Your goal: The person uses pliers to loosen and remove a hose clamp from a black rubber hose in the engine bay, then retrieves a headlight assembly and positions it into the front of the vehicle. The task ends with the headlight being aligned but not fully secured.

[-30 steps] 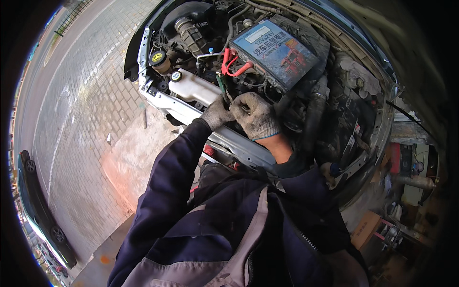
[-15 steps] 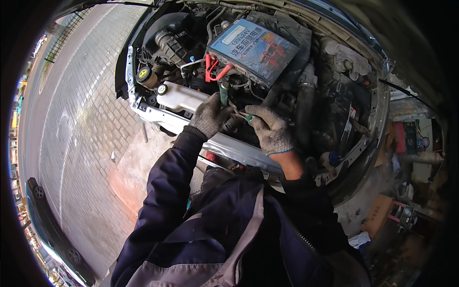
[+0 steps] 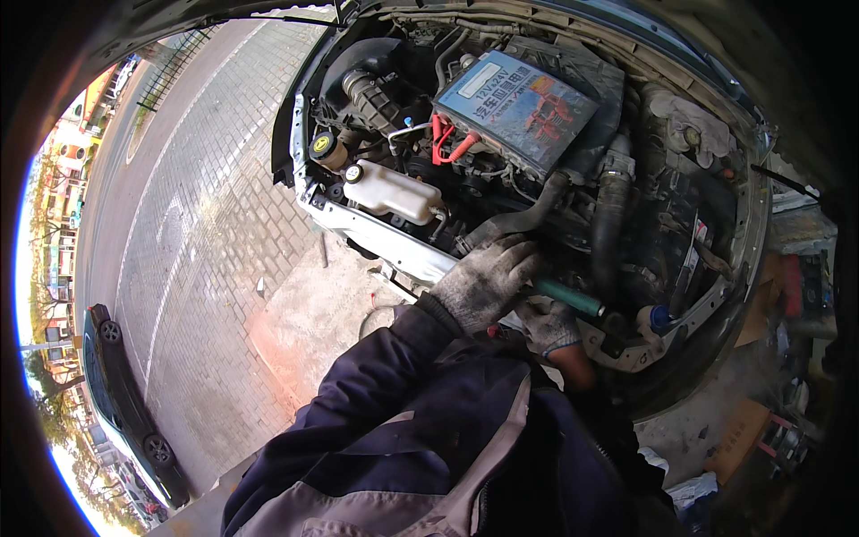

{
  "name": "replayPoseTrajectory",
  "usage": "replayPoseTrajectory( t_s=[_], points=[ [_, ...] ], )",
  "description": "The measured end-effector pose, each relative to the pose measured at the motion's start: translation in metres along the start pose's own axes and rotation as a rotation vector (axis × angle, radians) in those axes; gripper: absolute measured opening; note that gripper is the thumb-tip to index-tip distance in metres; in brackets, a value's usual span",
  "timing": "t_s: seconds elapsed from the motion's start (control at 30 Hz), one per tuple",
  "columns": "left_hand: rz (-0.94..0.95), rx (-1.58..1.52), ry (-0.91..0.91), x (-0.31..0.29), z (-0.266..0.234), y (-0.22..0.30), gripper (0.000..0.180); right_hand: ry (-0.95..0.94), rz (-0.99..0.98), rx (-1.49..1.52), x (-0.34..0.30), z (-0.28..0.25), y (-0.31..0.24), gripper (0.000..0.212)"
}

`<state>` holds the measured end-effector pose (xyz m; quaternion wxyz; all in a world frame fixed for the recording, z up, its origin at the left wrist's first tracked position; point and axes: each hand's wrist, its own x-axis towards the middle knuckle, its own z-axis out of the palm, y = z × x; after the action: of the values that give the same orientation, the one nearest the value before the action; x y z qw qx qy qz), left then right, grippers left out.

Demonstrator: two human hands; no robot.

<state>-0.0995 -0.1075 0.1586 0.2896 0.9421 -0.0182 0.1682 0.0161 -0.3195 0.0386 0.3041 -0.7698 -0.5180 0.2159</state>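
Observation:
My left hand (image 3: 483, 285), in a grey dirty knit glove, is closed over the front edge of the engine bay. A green cylinder with a pale end (image 3: 573, 298), like a flashlight or a thick tool handle, sticks out to the right from under its fingers. Just below that cylinder is my right hand (image 3: 548, 326), also gloved, with its fingers curled. What the right fingers hold, if anything, is hidden. A black rubber hose (image 3: 528, 215) curves behind the left hand. Both hands are close to the silver front crossmember (image 3: 380, 234).
A blue boxed power unit (image 3: 514, 107) with red clamps (image 3: 454, 146) lies on the engine. Nearby stand a white coolant tank (image 3: 391, 192) and a round black cap (image 3: 323, 143). A rag (image 3: 689, 125) lies at the right. Cardboard (image 3: 741, 438) is on the floor; a dark car (image 3: 125, 394) is parked left.
Both hands have come down and nearer to my body, to the front edge. The green cylinder, upright at my left hand before, now points right. The whole view has shifted.

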Motion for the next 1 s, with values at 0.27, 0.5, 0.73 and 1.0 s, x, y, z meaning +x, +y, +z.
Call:
replayPoseTrajectory(
  t_s=[0.27, 0.5, 0.73, 1.0],
  points=[
    [-0.485, 0.19, 0.011, -0.065, 0.026, -0.077, 0.081, 0.17, 0.924, 0.791, -0.024, -0.042, 0.014, 0.022],
    [-0.324, 0.34, -0.011, -0.055, 0.049, -0.11, 0.057, 0.478, 0.787, 1.001, -0.066, -0.083, -0.011, 0.028],
    [-0.306, 0.367, -0.138, -0.052, 0.045, -0.119, 0.057, 1.172, 0.685, 1.158, -0.125, -0.102, -0.036, 0.024],
    [-0.258, 0.297, -0.15, -0.055, 0.045, -0.129, 0.05, 1.593, 0.845, 1.333, -0.224, -0.083, -0.031, 0.019]
  ],
)
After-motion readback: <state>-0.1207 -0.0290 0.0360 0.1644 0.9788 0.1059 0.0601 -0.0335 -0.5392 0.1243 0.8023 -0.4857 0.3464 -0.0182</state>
